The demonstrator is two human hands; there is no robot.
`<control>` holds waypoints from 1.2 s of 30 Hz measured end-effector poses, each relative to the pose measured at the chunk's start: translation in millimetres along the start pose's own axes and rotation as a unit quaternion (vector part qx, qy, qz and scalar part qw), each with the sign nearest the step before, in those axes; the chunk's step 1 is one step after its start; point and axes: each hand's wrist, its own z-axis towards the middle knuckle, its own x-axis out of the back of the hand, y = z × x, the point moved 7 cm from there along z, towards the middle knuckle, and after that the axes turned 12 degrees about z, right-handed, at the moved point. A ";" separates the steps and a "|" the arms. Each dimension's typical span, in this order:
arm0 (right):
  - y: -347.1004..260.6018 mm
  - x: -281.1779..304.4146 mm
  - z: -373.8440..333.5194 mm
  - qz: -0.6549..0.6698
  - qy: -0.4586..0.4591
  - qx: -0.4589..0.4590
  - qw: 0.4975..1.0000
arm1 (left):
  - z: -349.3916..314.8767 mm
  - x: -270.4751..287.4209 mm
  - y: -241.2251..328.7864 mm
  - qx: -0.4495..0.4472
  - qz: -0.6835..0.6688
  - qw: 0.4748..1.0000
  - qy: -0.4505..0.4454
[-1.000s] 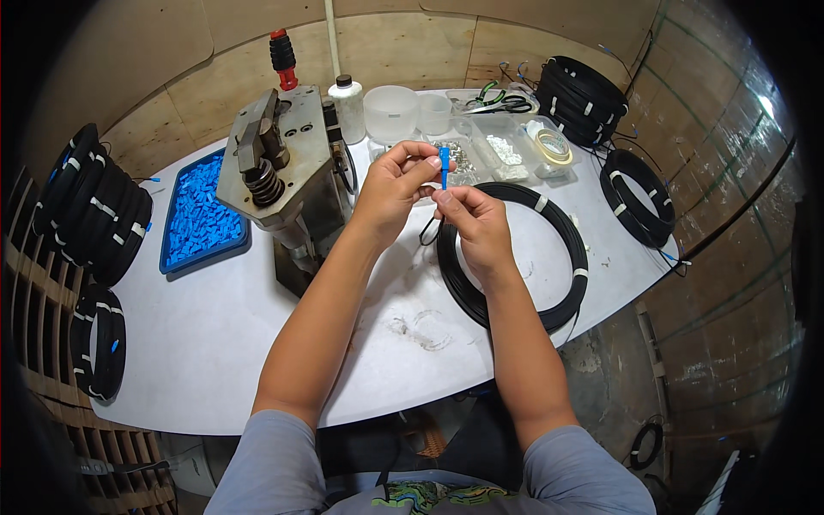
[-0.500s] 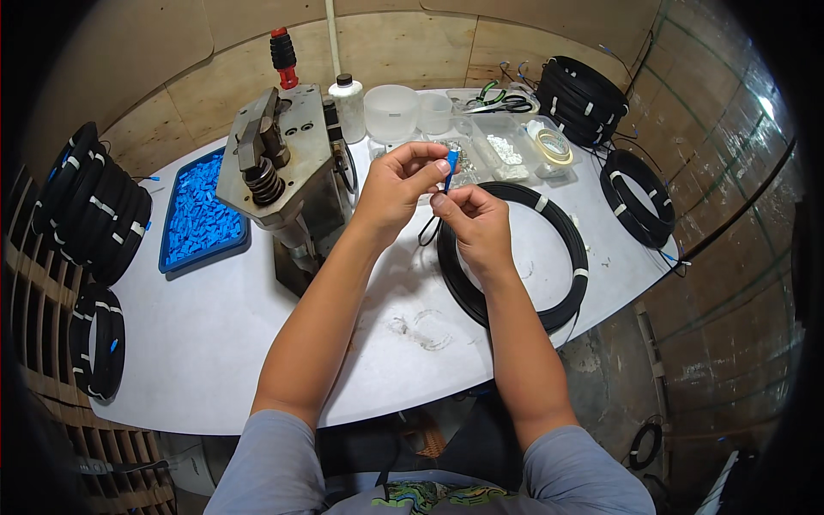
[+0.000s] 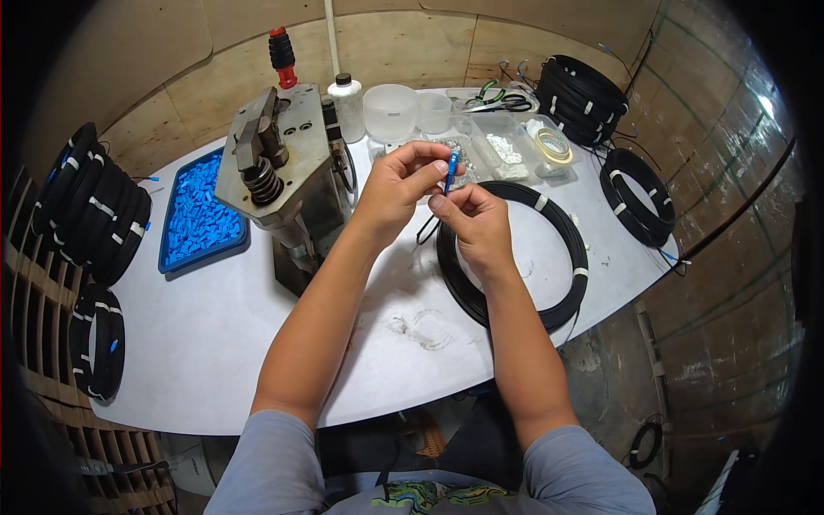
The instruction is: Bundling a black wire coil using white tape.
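Note:
My left hand (image 3: 396, 189) and my right hand (image 3: 474, 221) meet above the white table (image 3: 215, 326), both pinching a small blue connector piece (image 3: 449, 172) on the end of a thin black cable (image 3: 427, 227). The left fingers hold its upper part; the right fingertips grip just below it. The cable drops toward a large black cable coil (image 3: 515, 257) lying flat under my right hand. A grey metal press (image 3: 279, 167) with a red-topped handle stands just left of my left hand.
A blue tray (image 3: 199, 219) of blue parts lies left of the press. Black coils are stacked at the far left (image 3: 90, 210), the lower left (image 3: 96, 342) and the right (image 3: 639, 197), (image 3: 584, 99). Clear cups (image 3: 390, 112), a white bottle (image 3: 348, 105), compartment boxes (image 3: 502, 150), tape roll (image 3: 554, 146) and scissors (image 3: 502, 99) line the back.
The blue piece has tilted and dropped slightly between my fingertips; both hands stay in nearly the same place.

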 end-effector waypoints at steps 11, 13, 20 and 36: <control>0.2 2.6 0.6 -0.002 0.008 0.001 1.000 | -0.6 0.5 3.9 -0.009 0.014 1.000 0.026; 4.1 2.1 1.5 -0.005 -0.002 -0.008 1.000 | -1.2 2.3 3.0 -0.003 0.009 0.999 0.038; 4.6 2.9 1.9 -0.007 -0.019 -0.008 1.000 | -0.2 2.6 -2.2 0.007 -0.006 1.000 0.023; 1.0 -6.1 0.3 0.004 -0.027 -0.002 1.000 | -0.1 8.5 -2.2 -0.005 -0.011 0.998 0.063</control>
